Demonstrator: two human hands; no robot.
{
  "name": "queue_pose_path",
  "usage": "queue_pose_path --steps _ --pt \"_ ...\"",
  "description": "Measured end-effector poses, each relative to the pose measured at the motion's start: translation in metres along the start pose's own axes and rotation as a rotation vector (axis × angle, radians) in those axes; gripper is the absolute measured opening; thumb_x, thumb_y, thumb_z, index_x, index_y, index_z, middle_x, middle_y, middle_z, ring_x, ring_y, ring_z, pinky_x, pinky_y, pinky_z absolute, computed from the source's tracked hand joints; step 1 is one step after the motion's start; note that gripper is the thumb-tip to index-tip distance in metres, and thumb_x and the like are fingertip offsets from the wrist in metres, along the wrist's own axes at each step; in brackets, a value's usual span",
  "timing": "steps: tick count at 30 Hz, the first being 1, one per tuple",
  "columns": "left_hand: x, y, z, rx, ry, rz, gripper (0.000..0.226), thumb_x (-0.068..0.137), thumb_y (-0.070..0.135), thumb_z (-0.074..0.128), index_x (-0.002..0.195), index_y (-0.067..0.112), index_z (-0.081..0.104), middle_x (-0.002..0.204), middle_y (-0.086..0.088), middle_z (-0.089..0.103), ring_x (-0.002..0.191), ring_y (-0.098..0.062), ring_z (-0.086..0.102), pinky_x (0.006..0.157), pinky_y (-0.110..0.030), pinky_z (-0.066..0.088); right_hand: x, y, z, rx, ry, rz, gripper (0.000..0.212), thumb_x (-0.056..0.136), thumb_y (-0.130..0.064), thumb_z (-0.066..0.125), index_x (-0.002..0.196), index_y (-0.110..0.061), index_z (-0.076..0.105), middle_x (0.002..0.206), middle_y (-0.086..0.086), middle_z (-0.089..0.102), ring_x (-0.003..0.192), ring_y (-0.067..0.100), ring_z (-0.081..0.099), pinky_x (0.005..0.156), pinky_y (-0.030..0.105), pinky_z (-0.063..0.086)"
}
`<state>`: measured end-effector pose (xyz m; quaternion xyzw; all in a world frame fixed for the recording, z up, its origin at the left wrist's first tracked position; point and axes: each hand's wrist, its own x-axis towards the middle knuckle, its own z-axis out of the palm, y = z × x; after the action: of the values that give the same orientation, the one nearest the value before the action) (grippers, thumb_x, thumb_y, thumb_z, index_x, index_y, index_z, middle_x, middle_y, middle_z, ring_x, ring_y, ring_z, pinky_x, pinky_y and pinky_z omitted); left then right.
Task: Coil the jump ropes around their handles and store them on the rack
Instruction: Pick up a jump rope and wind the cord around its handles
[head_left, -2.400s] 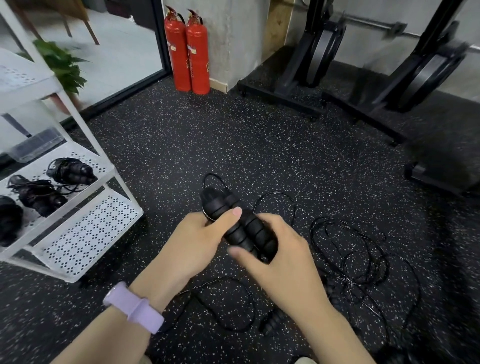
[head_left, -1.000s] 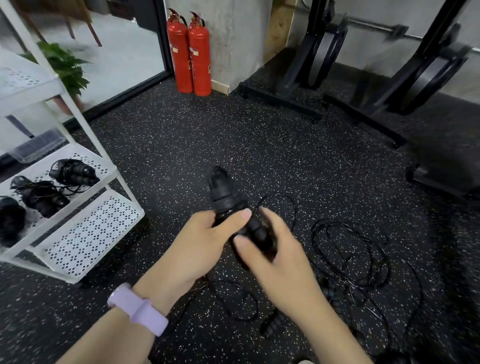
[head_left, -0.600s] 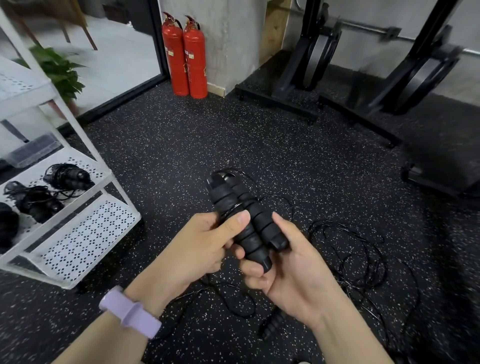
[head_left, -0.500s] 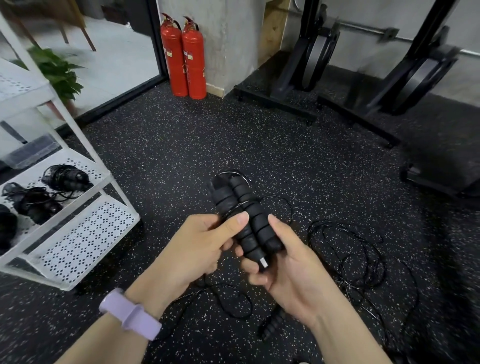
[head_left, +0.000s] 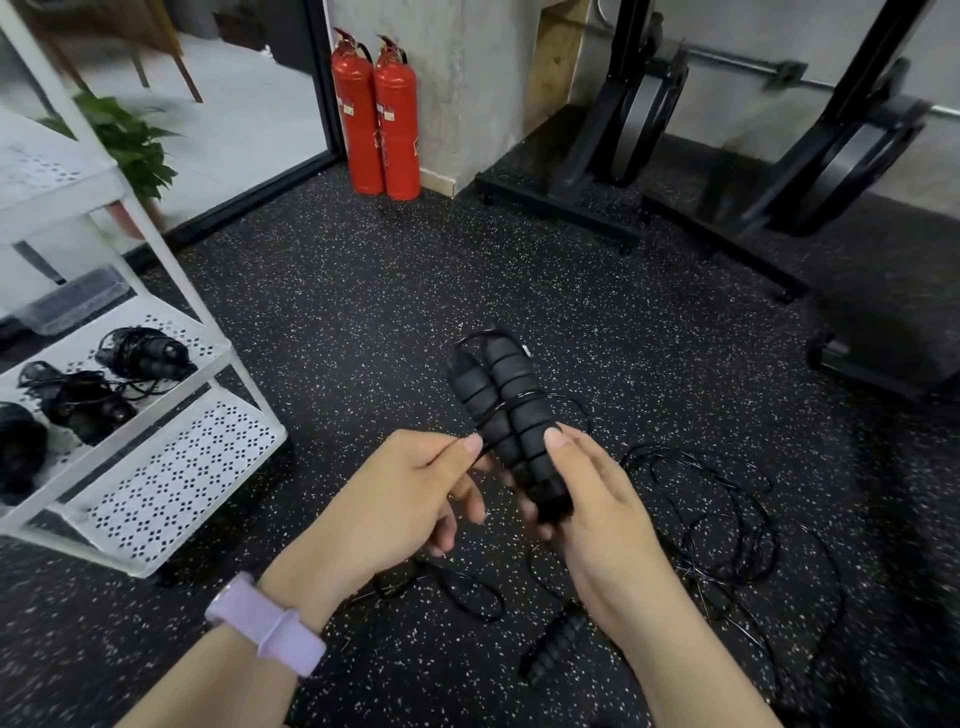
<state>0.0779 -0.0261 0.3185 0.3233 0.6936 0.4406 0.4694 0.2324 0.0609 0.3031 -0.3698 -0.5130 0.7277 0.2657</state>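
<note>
Black handles (head_left: 501, 410) gripped by right hand (head_left: 597, 499), left hand (head_left: 405, 493) pinching cord; three coiled ropes (head_left: 140, 353) on rack (head_left: 171, 467) (loose ropes (head_left: 727, 519) remain on floor).

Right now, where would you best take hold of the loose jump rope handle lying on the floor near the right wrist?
Take the loose handle at its ribbed middle, coming from above with fingers across its width. It lies flat and slanted on the floor, and the ridges should steady the grip. Its cord end is hidden under the right hand.

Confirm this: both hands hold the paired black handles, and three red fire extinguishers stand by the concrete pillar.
Wrong count. The head view shows two red fire extinguishers by the pillar, not three. The left hand and right hand do hold the paired black handles.
</note>
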Motion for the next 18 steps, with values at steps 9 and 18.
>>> queue_pose_path --steps 9,18 --pt "0.0006 0.0024 -0.0007 -0.075 -0.018 -0.04 0.029 0.111 0.011 0.035 0.1 0.007 0.061 0.079 -0.012 0.077 0.076 -0.032 0.077 0.065 -0.032 0.055 0.0061 0.0004 -0.0057 0.05 0.052 -0.018 0.039 0.093 -0.045 0.067 0.11 -0.01 0.069 0.084 0.008 0.07 0.062 0.014 0.055 0.054 0.025 0.041" --pt "0.0017 -0.0006 0.0044 0.127 0.097 -0.028 0.031 0.105 0.02 0.037 0.083 0.016 0.059 0.047 0.0 0.052 0.035 -0.012 0.037 0.038 -0.019 0.03 0.0046 0.0031 -0.0048 0.073 0.062 -0.005 0.031 0.088 -0.047 0.061 0.098 -0.023 0.077 0.084 0.009 0.072 0.062 0.014 0.057 0.053 0.022 0.046"
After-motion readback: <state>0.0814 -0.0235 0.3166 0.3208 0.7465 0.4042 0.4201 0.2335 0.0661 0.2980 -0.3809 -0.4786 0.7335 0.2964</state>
